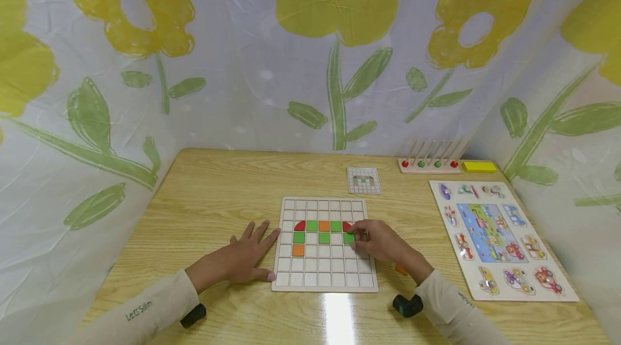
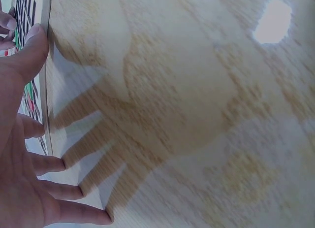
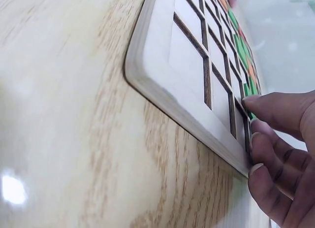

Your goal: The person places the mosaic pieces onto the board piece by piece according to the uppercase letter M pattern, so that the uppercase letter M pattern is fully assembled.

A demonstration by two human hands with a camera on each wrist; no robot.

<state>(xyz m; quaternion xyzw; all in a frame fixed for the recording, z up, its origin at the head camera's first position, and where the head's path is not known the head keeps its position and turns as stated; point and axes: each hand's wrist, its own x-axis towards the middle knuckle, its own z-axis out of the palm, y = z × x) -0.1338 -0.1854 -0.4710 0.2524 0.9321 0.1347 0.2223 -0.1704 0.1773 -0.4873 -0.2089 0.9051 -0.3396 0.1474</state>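
Observation:
A white grid board [image 1: 324, 282] lies on the table with coloured tiles in some cells. Its upper tile row runs red, green, orange, green, red; below are green tiles and one orange tile [image 1: 298, 250] at the left. My right hand [image 1: 380, 240] is over the board's right side, thumb and curled fingers around a green square tile [image 1: 348, 238] below the right red tile [image 1: 346, 226]. In the right wrist view the thumb tip is right at the green. My left hand [image 1: 249, 253] is spread flat beside the board, thumb tip at its left edge.
A small pattern card [image 1: 364, 180] lies behind the board. Back right are a peg stand [image 1: 429, 166] with beads and a yellow block [image 1: 479, 167]. A picture puzzle board [image 1: 521, 280] lies at the right. An orange piece [image 1: 401, 269] sits by the right forearm.

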